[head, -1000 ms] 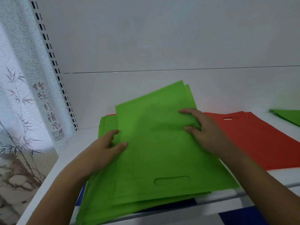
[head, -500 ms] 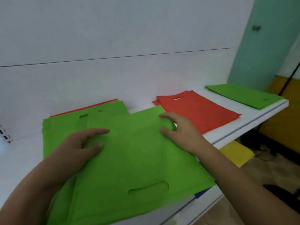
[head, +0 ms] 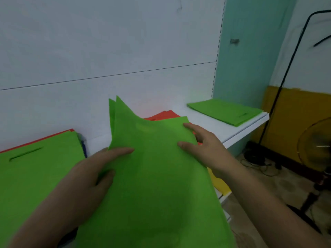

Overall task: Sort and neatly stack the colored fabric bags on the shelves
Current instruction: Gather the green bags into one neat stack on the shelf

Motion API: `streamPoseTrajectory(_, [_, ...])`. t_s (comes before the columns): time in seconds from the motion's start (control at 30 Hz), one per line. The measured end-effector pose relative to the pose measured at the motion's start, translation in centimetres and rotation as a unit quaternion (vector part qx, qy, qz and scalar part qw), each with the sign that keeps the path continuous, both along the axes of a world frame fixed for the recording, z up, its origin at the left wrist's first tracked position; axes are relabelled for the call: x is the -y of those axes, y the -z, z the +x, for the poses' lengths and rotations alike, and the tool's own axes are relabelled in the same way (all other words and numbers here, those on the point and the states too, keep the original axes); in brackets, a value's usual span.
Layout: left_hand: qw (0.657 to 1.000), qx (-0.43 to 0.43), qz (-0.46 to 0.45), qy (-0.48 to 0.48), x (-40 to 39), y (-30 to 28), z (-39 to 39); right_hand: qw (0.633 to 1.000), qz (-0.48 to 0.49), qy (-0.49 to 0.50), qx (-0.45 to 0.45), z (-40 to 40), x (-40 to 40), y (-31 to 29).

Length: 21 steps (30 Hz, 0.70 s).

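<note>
Green fabric fills most of what I see from the head camera: a couple of green bags (head: 152,176) lifted off the shelf (head: 240,130), tilted, with two pointed corners sticking up toward the back wall (head: 107,42). My left hand (head: 89,176) rests on their left side, thumb and forefinger lying fairly straight across the cloth; I cannot tell whether the lower fingers curl under. My right hand (head: 206,145) has its grip pinching the right edge, thumb on top and fingers spread along and behind the cloth.

At the left end of the shelf lies a flat green pile (head: 35,167) with a handle slot showing, a red edge (head: 44,138) peeking out along its back side and a sliver of blue at its right. Behind the lifted bags, near the back edge, a red pile (head: 164,115) shows partly. At the far right corner of the shelf lies a separate green pile (head: 223,111), well apart from my hands.

Below the shelf's front edge a yellow bag (head: 219,183) pokes out. Right of the shelf I see a fan (head: 315,145) and a black stand (head: 286,72) on the floor.
</note>
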<state>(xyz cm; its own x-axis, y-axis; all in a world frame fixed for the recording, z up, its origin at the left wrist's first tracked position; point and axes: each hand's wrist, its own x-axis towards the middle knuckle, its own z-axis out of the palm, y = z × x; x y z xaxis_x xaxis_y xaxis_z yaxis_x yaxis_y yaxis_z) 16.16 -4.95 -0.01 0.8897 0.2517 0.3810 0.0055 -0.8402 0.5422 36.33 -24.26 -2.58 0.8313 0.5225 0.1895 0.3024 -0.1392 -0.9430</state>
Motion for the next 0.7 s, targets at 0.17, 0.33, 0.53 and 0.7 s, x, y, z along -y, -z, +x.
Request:
streamPoseTrajectory(0.17, [0.978,0.013,-0.202,0.04,7.4,0.8,7.6,0.998,0.015,0.064,-0.012,6.0,8.4,0.9])
streamPoseTrajectory(0.33, [0.924,-0.06,-0.362,0.106,14.5,2.6,14.5,0.988,0.044,0.144,0.028,11.7,17.0,0.1])
streamPoseTrajectory(0.53, [0.926,-0.078,-0.349,0.119,20.7,4.6,23.8,0.977,0.018,0.199,0.073,20.3,24.3,-1.0])
streamPoseTrajectory(0.7, [0.941,-0.053,-0.315,0.109,22.5,5.3,30.7,0.97,-0.038,0.217,0.108,27.5,26.7,-1.4])
